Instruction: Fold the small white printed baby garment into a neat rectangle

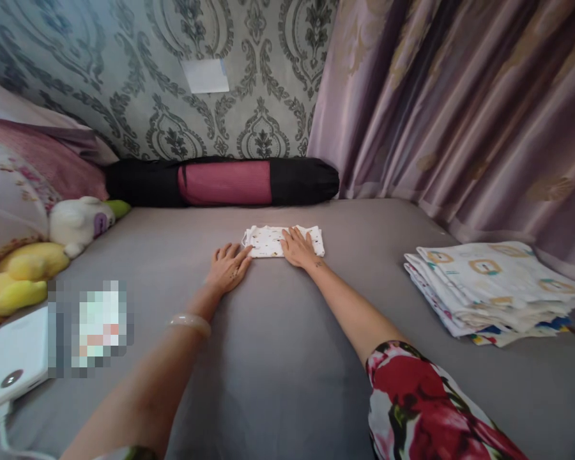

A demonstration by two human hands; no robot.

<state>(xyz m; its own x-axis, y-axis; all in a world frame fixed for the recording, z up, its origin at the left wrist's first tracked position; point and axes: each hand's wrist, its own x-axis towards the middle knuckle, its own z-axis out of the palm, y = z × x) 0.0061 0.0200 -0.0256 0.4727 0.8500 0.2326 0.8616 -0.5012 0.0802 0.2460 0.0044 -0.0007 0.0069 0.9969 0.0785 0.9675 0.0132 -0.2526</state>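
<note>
A small white printed cloth (268, 241), folded into a narrow strip, lies on the grey bed sheet (278, 358). My right hand (298, 248) rests flat on the middle of it with the fingers stretched out. My left hand (229, 266) lies flat on the sheet at the cloth's left end, its fingertips touching the edge. A pale bangle sits on my left wrist. Neither hand grips anything.
A stack of folded printed cloths (489, 287) lies at the right. A black and pink roll bag (220, 182) lies along the wall. Plush toys (79, 223) and pillows crowd the left, with a white device (14, 358) near the front left. Curtains hang at the right.
</note>
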